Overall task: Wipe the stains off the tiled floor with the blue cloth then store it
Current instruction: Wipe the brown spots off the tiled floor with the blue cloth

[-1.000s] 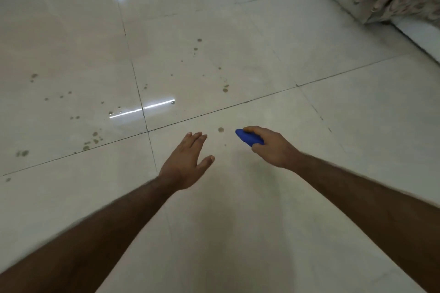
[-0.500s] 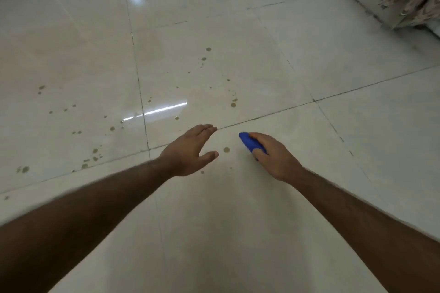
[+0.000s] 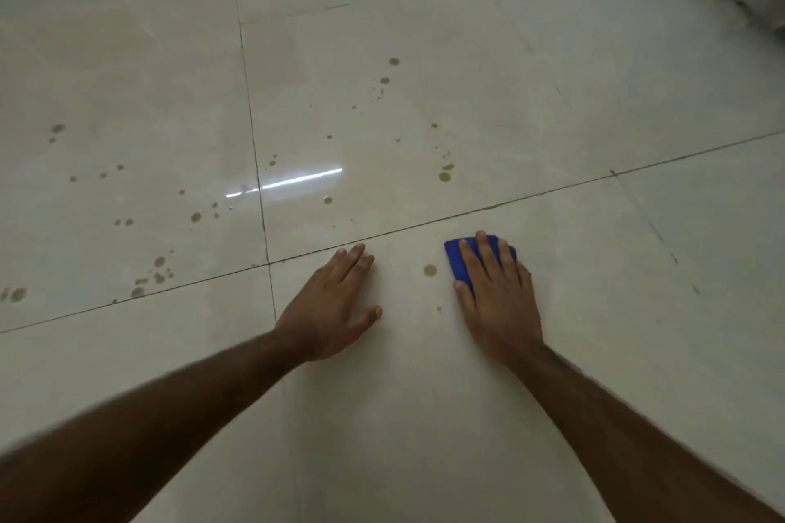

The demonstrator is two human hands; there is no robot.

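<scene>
The right hand point(image 3: 497, 301) lies flat on the blue cloth point(image 3: 456, 257), fingers straight, pressing it to the tiled floor point(image 3: 424, 416). The left hand point(image 3: 329, 310) rests palm-down beside it, fingers together and thumb spread. Between the two hands, just beside the cloth's edge, sits a round brown stain point(image 3: 430, 270). Beyond the fingertips runs a grout line point(image 3: 424, 224), and past it lie scattered brown spots point(image 3: 444, 177).

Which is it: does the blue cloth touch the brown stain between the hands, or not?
Apart. The head view shows a clear gap between the blue cloth and the stain.
</scene>
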